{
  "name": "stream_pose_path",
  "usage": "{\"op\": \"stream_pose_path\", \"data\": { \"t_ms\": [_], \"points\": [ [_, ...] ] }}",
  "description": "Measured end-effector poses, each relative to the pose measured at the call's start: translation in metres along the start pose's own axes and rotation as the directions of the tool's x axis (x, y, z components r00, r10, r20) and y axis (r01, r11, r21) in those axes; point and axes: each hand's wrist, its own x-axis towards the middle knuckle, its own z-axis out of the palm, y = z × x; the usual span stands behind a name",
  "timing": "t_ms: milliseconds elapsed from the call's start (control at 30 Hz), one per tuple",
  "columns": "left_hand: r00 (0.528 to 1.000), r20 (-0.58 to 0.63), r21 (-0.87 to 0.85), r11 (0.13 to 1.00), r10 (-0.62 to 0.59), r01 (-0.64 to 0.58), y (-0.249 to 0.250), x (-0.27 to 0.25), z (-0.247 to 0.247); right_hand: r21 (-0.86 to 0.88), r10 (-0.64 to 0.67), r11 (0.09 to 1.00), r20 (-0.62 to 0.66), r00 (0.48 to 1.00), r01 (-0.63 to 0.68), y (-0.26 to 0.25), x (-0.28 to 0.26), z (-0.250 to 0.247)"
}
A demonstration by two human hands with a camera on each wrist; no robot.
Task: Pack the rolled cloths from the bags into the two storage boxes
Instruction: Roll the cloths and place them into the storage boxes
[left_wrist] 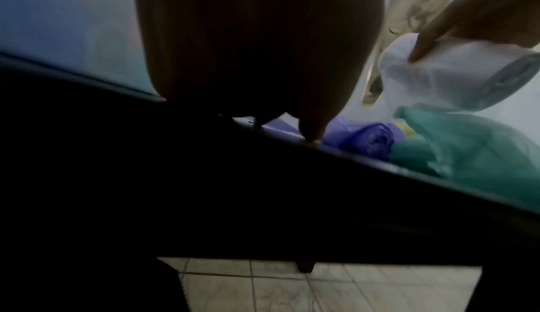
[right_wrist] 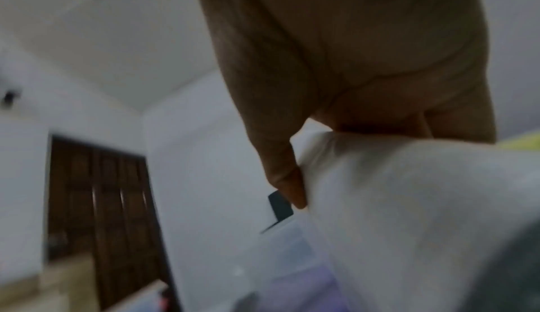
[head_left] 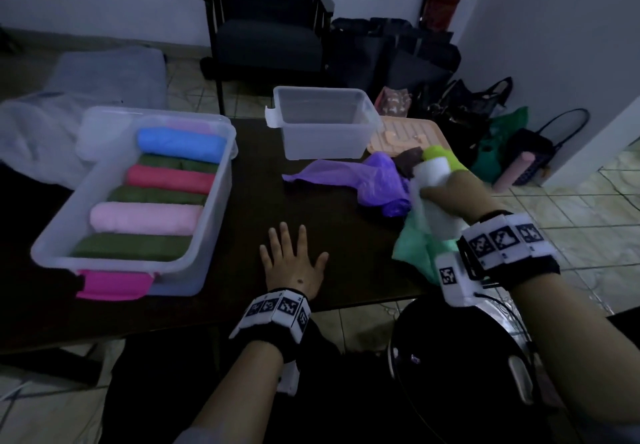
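My right hand (head_left: pixel 450 194) grips a white rolled cloth (head_left: pixel 436 197), lifted above a green bag (head_left: pixel 415 249) at the table's right edge. In the right wrist view the white rolled cloth (right_wrist: pixel 409 201) fills the lower right under my right hand (right_wrist: pixel 336 109). My left hand (head_left: pixel 289 260) lies flat with spread fingers on the dark table (head_left: pixel 256 201). A large clear box (head_left: pixel 211 215) on the left holds several rolled cloths: blue, pink, red and dark green. A smaller clear box (head_left: pixel 322 121) stands empty at the far middle. A purple bag (head_left: pixel 367 177) lies crumpled between them.
A lime roll (head_left: pixel 438 154) and a brown cloth (head_left: pixel 408 163) lie behind the right hand, beside a peach lid (head_left: pixel 405 132). A dark armchair (head_left: pixel 266 28) and black bags (head_left: pixel 398 52) stand beyond the table. A round black object (head_left: pixel 450 357) sits below the right forearm.
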Motion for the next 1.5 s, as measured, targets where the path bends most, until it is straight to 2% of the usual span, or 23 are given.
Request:
{"op": "stream_pose_path", "data": {
  "t_ms": [67,133,200,267,333,400,433,500,567,633,667,700,733,800,833,867,1000,1067,1233,1333,1400,1433,1500],
  "points": [
    [0.999,0.031,-0.037,0.999,0.015,-0.014,-0.002,0.002,-0.004,0.275,-0.007,0.961,0.125,0.992,-0.028,-0.026,-0.01,0.007],
    [0.998,0.049,-0.146,0.988,0.048,-0.04,-0.007,0.005,-0.012,0.601,-0.029,0.78,0.315,0.949,-0.176,-0.05,-0.019,0.022],
    [0.998,-0.025,-0.332,0.941,0.062,-0.067,-0.016,0.004,-0.026,0.722,-0.081,0.617,0.454,0.888,-0.313,-0.07,-0.027,0.04],
    [0.994,-0.111,-0.596,0.802,-0.017,-0.053,-0.025,0.001,-0.041,0.736,-0.103,0.547,0.533,0.84,-0.4,-0.086,-0.033,0.059],
    [0.992,-0.051,-0.824,0.566,-0.114,0.023,-0.032,0.001,-0.049,0.728,-0.11,0.5,0.591,0.799,-0.469,-0.098,-0.04,0.082],
    [0.988,0.06,-0.909,0.401,-0.139,0.112,-0.036,0.002,-0.052,0.697,-0.079,0.524,0.612,0.787,-0.49,-0.105,-0.044,0.103],
    [0.987,0.09,-0.907,0.398,-0.135,0.137,-0.039,0.003,-0.05,0.661,-0.039,0.579,0.607,0.794,-0.478,-0.106,-0.044,0.115],
    [0.992,0.076,-0.817,0.564,-0.103,0.121,-0.042,0.002,-0.047,0.51,0.044,0.772,0.553,0.832,-0.379,-0.109,-0.044,0.13],
    [0.994,0.019,-0.715,0.693,-0.108,0.089,-0.044,0.005,-0.042,0.176,0.083,0.97,0.405,0.911,-0.166,-0.108,-0.045,0.138],
    [0.992,0.009,-0.696,0.711,-0.126,0.096,-0.044,0.006,-0.042,-0.006,-0.06,0.998,0.22,0.974,0.063,-0.104,-0.052,0.127],
    [0.99,0.007,-0.695,0.711,-0.143,0.108,-0.044,0.007,-0.044,-0.019,-0.234,0.971,0.15,0.96,0.24,-0.102,-0.053,0.12],
    [0.988,-0.002,-0.694,0.711,-0.156,0.111,-0.045,0.009,-0.045,-0.052,-0.425,0.898,0.155,0.892,0.437,-0.101,-0.056,0.11],
    [0.988,-0.021,-0.686,0.721,-0.156,0.099,-0.044,0.011,-0.047,-0.078,-0.581,0.79,0.221,0.783,0.608,-0.098,-0.055,0.103],
    [0.985,-0.063,-0.653,0.754,-0.158,0.079,-0.043,0.016,-0.052,-0.114,-0.733,0.56,0.394,0.555,0.821,-0.094,-0.054,0.093],
    [0.982,-0.087,-0.644,0.762,-0.168,0.073,-0.042,0.019,-0.054,-0.14,-0.748,0.491,0.439,0.498,0.86,-0.092,-0.053,0.092],
    [0.979,-0.099,-0.646,0.76,-0.179,0.074,-0.041,0.021,-0.056,-0.169,-0.752,0.451,0.457,0.476,0.876,-0.09,-0.053,0.09],
    [0.96,-0.182,-0.637,0.769,-0.211,0.048,-0.033,0.028,-0.07,-0.385,-0.746,0.263,0.5,0.44,0.885,-0.078,-0.052,0.09],
    [0.95,-0.229,-0.62,0.784,-0.213,0.027,-0.028,0.033,-0.079,-0.402,-0.766,0.215,0.497,0.409,0.89,-0.073,-0.052,0.093],
    [0.926,-0.308,-0.525,0.851,-0.219,0.026,-0.021,0.048,-0.092,-0.239,-0.731,0.36,0.529,0.431,0.902,-0.067,-0.057,0.103],
    [0.933,-0.351,-0.22,0.976,-0.074,-0.005,-0.012,0.043,-0.088,-0.226,-0.722,0.367,0.543,0.429,0.902,-0.065,-0.059,0.109],
    [0.969,-0.223,-0.117,0.984,0.102,-0.131,-0.008,0.042,-0.08,-0.206,-0.712,0.385,0.554,0.431,0.9,-0.064,-0.059,0.11],
    [0.981,-0.107,-0.118,0.977,0.164,-0.177,-0.008,0.041,-0.076,-0.198,-0.707,0.393,0.56,0.432,0.898,-0.064,-0.058,0.111],
    [0.963,0.095,-0.103,0.964,0.253,-0.243,-0.011,0.039,-0.07,-0.184,-0.693,0.415,0.57,0.441,0.891,-0.064,-0.056,0.112]
  ]
}}
